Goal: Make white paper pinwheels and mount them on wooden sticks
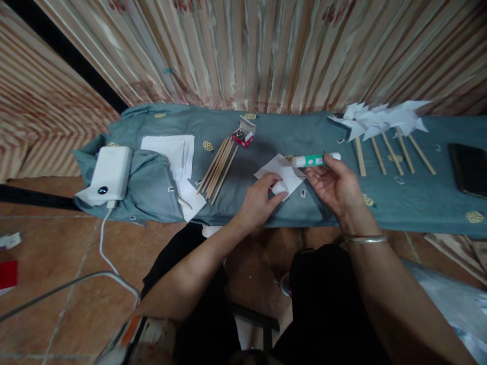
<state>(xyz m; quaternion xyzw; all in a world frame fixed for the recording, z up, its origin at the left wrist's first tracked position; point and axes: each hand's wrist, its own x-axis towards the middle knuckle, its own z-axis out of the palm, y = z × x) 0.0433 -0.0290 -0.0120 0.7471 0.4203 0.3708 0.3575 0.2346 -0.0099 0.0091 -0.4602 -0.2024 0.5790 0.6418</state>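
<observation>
My right hand (337, 182) holds a green and white glue stick (314, 160) by its fingertips, lying sideways above the cloth. My left hand (261, 195) pinches a small white cap (279, 187) beside a white square of paper (281, 172) that lies on the blue-grey cloth (289, 132). Both hands sit close together at the middle of the cloth, near its front edge.
A bundle of wooden sticks (218, 165) and a small red box of pins (243, 136) lie left of the paper. White paper sheets (171, 149) and a white power bank (110, 172) with its cable are further left. Paper pinwheels on sticks (380, 124) and a black phone (467, 167) are on the right.
</observation>
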